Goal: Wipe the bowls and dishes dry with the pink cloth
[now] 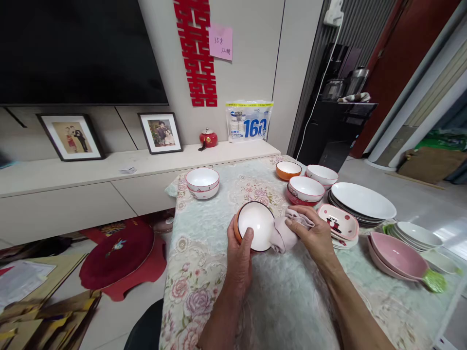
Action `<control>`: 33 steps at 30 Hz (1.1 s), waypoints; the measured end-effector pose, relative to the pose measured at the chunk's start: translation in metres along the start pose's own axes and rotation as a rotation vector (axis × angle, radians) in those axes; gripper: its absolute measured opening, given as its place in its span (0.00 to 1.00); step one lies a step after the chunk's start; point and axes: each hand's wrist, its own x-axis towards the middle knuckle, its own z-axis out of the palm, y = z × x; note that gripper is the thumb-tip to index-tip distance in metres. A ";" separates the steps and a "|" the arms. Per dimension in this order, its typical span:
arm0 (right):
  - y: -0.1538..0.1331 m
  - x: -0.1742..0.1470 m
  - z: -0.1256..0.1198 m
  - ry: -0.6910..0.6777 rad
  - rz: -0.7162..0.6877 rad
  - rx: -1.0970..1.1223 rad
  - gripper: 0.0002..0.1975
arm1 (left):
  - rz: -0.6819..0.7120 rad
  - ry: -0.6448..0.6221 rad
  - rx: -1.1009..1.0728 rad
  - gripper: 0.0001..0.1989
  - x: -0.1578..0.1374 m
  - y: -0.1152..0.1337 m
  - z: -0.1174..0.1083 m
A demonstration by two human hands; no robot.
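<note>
My left hand grips an orange bowl with a white inside and dark rim, thumb over its edge. The bowl is tilted so that its inside faces me, above the flowered tablecloth. My right hand is closed on a pale pinkish-grey cloth, which touches the bowl's right rim. Just right of that hand sits a pink square dish on a small stack. Beyond it are stacked white bowls with red rims.
An orange bowl stands toward the back. On the right are large white plates, pink leaf-shaped bowls and white dishes. Two stacked bowls sit back left. A red stool stands left of the table.
</note>
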 end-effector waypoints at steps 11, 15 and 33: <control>-0.005 -0.016 0.030 0.000 -0.484 -0.342 0.14 | 0.018 -0.197 0.164 0.28 0.001 -0.016 -0.006; 0.001 -0.019 0.033 -0.098 -0.474 -0.300 0.13 | 0.038 -0.176 0.172 0.31 0.003 -0.021 -0.009; -0.012 -0.023 0.034 -0.685 0.028 0.345 0.13 | 0.199 -0.279 0.403 0.37 0.003 -0.022 -0.014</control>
